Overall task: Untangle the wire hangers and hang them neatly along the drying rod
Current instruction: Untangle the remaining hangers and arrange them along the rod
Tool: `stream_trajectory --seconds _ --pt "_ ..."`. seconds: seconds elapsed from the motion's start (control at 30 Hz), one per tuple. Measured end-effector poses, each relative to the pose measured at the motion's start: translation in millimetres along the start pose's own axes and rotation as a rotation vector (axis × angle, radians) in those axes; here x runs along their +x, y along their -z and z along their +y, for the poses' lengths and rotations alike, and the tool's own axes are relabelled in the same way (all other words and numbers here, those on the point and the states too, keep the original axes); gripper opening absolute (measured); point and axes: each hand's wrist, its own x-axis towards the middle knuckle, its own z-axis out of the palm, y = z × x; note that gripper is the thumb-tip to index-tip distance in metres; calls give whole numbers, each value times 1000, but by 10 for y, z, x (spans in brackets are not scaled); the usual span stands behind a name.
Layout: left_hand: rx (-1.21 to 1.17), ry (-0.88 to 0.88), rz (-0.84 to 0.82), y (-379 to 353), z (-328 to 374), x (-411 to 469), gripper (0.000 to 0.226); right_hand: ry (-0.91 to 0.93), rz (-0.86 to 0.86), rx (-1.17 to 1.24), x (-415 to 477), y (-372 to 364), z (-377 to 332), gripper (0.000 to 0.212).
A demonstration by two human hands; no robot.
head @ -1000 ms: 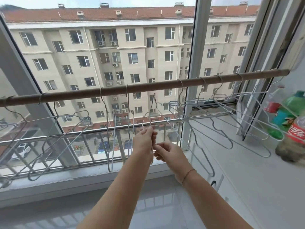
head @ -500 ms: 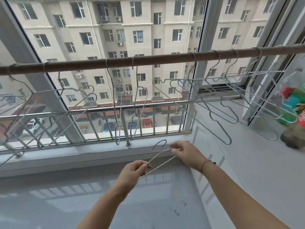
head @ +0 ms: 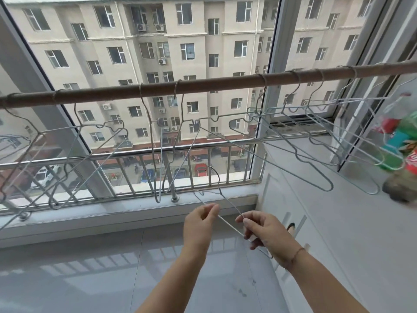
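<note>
One wire hanger [head: 230, 225] is off the drying rod [head: 214, 83] now. A second ago both hands were up among the hanging wires just under the rod; now they are low, in front of the window sill [head: 135, 213], with the freed hanger between them. The left hand [head: 199, 219] pinches a thin run of wire between thumb and fingertips, and the right hand [head: 261, 231] has its fingers curled round the wire a little further along. The hook points up and away from the person (a good sign, since it looks clear of everything else).

To my eye the untangling of this one is done and only the rehanging is left. The rod has a bare stretch between the middle pair [head: 158, 154] and the crowded right-hand cluster [head: 293, 136], which looks like the natural spot. The left-hand bunch [head: 67, 154] is criss-crossed and seems to need sorting too.
</note>
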Motion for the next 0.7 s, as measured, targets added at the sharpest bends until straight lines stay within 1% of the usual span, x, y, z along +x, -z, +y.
stream_trajectory --seconds 0.07,0.13,0.17,0.23,0.37,0.47,0.6,0.7 --pt "-83 -1 -133 -198 156 -87 13 49 30 37 -39 -40 -91 16" --pt "-159 -32 -165 -325 327 -129 5 105 59 79 -63 -62 -221 17" --pt "-186 -40 -151 -366 414 -132 4 132 73 98 -70 -67 -298 17" --pt "-222 -60 -111 -415 584 -116 8 185 85 134 -79 -76 -455 17" --pt "-241 -136 -103 -463 938 -76 12 298 103 224 -63 -107 -743 16" --pt "-254 -205 -74 -474 1168 -43 9 363 80 284 -9 -121 -951 16" --pt "-285 -264 -43 -457 1406 58 11 428 80 282 117 -165 -1192 16" --pt "-294 -266 -28 -457 1579 157 8 437 95 286 248 -204 -1332 15"
